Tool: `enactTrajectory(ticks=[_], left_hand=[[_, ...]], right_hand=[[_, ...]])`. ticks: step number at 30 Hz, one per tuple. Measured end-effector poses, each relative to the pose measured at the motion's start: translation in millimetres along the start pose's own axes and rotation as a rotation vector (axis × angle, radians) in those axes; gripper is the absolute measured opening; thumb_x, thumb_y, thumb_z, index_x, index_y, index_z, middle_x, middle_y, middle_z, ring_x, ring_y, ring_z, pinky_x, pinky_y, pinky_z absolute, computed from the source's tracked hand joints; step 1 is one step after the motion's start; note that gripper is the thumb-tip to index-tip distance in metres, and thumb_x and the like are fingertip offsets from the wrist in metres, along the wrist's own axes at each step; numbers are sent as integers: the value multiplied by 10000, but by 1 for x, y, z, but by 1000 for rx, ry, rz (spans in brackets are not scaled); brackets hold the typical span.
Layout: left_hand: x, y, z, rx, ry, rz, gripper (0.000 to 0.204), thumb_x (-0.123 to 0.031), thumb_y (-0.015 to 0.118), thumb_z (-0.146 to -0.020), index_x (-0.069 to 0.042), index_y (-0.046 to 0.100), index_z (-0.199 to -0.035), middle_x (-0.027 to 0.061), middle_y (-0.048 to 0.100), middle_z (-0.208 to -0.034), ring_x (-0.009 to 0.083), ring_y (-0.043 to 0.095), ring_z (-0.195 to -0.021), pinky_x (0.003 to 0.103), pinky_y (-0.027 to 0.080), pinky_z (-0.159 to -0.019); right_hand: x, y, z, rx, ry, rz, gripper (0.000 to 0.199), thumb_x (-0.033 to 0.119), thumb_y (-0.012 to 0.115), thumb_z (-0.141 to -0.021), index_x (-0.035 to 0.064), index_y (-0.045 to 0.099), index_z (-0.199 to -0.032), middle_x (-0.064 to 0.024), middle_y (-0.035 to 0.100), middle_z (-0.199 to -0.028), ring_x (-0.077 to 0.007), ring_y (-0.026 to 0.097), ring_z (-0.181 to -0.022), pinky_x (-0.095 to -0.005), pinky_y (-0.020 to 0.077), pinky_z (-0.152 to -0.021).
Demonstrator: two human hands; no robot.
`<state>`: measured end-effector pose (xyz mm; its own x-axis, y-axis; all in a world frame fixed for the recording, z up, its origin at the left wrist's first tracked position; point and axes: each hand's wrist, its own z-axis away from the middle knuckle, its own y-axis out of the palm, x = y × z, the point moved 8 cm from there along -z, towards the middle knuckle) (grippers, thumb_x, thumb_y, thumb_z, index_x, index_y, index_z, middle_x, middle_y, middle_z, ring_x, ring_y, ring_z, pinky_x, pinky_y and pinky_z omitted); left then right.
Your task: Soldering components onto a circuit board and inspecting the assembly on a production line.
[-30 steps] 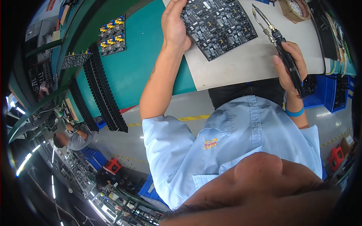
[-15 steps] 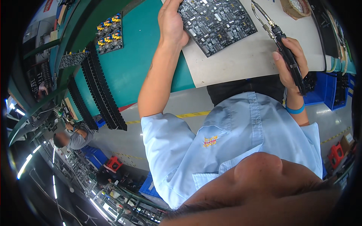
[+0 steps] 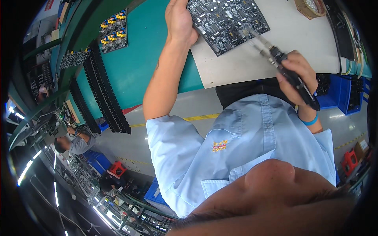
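Note:
At the top of the view, my left hand (image 3: 180, 24) is closed on the left edge of a black circuit board panel (image 3: 224, 25), its fingertips partly out of view. Small components and several repeated sections cover the panel. My right hand (image 3: 301, 72) grips the black handle of a soldering iron (image 3: 298, 83), which has a thin metal tube beside its tip. The tip, blurred by motion, is over the right part of the panel; whether it touches cannot be made out. A pale sheet (image 3: 220, 74) lies beneath the panel.
A board with yellow and blue parts (image 3: 114, 31) lies on the green tabletop (image 3: 145, 35) at left. Black slotted racks (image 3: 104, 90) stand near its left end. A small round container (image 3: 311, 8) sits at upper right. Blue bins (image 3: 334, 92) are below right. Another person (image 3: 78, 143) works far left.
My right hand has swung the soldering iron left and tilted it, bringing the tip from beside the panel to over its right part. My left hand still holds the panel, which has shifted slightly.

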<state>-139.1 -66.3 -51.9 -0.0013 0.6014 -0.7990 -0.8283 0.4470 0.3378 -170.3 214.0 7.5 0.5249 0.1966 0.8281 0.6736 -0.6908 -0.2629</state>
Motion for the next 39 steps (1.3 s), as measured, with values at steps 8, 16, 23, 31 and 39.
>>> enactTrajectory(ticks=[8,16,23,31,39], left_hand=[[-4,-1,5,-9,8,-2,206,-169,541,-986,-33,664,-1078,53,655,-1036,138,591,-919,251,475,-836],[-6,2,9,9,18,-3,201,-166,534,-992,-34,661,-1074,53,655,-1033,135,590,-918,252,476,-831],[-3,-1,7,0,-7,32,192,-159,532,-992,-34,660,-1063,53,655,-1042,131,585,-922,248,468,-838],[-13,10,14,71,68,-35,185,-159,540,-987,-37,659,-1058,52,655,-1044,132,581,-930,245,459,-857],[-8,7,3,134,85,3,177,-158,550,-983,-41,662,-1054,48,657,-1048,137,577,-949,247,446,-883]], right_hand=[[10,19,4,84,0,4,432,-97,688,-677,-38,677,-1105,-149,669,-985,-232,583,-760,-307,490,-712],[10,23,1,95,-2,3,439,-99,688,-671,-39,680,-1105,-141,676,-960,-230,585,-757,-310,491,-712],[10,26,-2,113,6,-1,441,-98,693,-667,-37,683,-1103,-129,683,-926,-226,586,-752,-313,492,-715],[13,25,-6,134,38,24,440,-96,693,-668,-37,682,-1104,-122,687,-916,-225,585,-750,-310,491,-719],[19,17,-6,95,31,-7,442,-98,692,-673,-38,681,-1111,-127,686,-912,-225,585,-753,-309,491,-719]])
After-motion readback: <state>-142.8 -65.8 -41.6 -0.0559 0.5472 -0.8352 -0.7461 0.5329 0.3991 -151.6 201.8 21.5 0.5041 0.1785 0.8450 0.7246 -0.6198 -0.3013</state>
